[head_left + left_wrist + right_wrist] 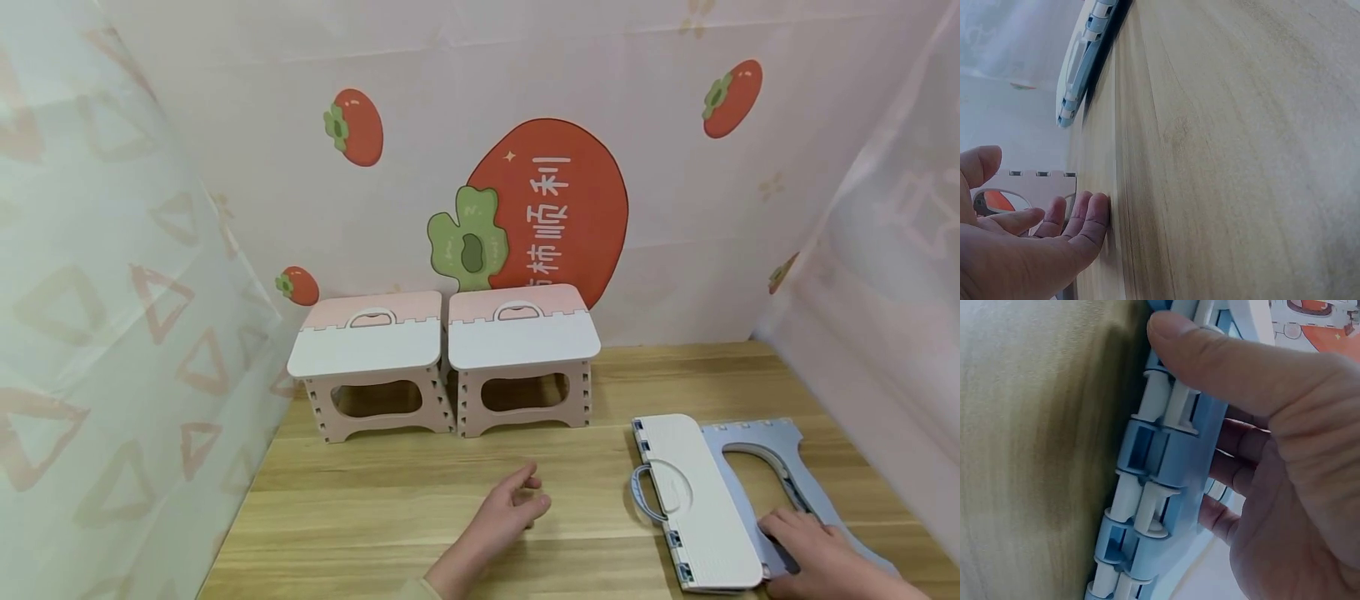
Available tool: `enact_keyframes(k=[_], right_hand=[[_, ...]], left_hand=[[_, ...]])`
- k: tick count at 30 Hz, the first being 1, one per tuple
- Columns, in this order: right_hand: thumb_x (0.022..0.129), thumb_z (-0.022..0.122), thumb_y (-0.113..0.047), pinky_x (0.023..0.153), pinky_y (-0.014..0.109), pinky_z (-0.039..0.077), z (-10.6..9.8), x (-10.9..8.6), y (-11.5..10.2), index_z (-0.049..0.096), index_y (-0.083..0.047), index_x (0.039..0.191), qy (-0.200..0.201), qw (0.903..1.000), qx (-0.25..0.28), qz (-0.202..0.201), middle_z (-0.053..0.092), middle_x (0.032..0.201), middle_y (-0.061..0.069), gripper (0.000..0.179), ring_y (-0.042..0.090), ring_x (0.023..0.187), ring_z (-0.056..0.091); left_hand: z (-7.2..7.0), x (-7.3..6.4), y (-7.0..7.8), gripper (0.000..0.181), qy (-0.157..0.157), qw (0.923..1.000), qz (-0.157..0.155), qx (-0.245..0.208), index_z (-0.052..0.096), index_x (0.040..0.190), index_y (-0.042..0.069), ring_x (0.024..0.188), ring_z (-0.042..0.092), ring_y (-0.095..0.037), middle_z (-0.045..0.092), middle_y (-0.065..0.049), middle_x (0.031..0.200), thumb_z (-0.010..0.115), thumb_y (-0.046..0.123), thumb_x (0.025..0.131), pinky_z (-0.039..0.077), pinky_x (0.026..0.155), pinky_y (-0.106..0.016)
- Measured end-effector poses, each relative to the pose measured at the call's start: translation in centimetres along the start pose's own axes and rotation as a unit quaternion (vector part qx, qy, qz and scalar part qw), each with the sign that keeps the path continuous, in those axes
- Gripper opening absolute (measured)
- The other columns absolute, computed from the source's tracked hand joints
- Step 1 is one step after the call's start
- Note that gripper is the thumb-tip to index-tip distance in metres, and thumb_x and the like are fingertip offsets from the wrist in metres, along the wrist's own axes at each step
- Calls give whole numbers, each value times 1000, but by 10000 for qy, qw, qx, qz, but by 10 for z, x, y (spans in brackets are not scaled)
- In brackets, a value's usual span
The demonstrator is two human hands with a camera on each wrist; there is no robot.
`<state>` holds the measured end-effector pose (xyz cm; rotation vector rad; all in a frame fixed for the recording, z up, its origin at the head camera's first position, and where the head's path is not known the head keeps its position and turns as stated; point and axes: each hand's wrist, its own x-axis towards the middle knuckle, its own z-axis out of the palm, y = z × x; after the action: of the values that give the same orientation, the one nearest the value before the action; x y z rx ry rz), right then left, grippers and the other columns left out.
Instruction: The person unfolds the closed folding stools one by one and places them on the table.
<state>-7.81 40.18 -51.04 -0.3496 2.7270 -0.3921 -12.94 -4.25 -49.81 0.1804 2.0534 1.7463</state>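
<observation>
A blue and white folding stool (pixel 705 517) lies folded on its side at the right of the table, a blue leg panel (pixel 817 492) spread out to its right. My right hand (pixel 817 554) grips it by its near right part. In the right wrist view the thumb (pixel 1175 331) presses along the hinged edge (pixel 1154 450), with the fingers behind the blue panel. My left hand (pixel 504 510) hovers over the middle of the table, palm turned inward and fingers loosely bent, holding nothing. The stool's carry handle (pixel 645 493) points left, toward that hand.
Two pink and white folding stools (pixel 367 346) (pixel 522 340) stand upright side by side at the back of the wood-grain table (pixel 360 508). Behind them hangs a white backdrop (pixel 247 142) printed with persimmons. Similar sheets close off the left and right sides.
</observation>
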Motion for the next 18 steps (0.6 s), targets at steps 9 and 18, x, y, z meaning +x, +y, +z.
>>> enact_keyframes(k=[9, 18], right_hand=[[81, 84, -31, 68, 25, 42, -10, -3, -7, 60, -8, 118, -310, 9972, 543, -422, 58, 111, 1, 50, 0, 86, 46], [81, 85, -32, 62, 23, 39, -8, -1, -21, 59, -16, 107, -219, 9936, 848, -708, 51, 97, -5, 40, -1, 78, 42]], left_hand=[[2, -3, 2, 70, -146, 9992, -306, -209, 39, 156, 3, 107, 63, -23, 53, -10, 141, 67, 33, 99, 57, 91, -44], [7, -3, -1, 68, -233, 9983, -238, -474, 38, 155, -1, 103, 64, -24, 55, -13, 138, 67, 28, 99, 58, 90, -41]])
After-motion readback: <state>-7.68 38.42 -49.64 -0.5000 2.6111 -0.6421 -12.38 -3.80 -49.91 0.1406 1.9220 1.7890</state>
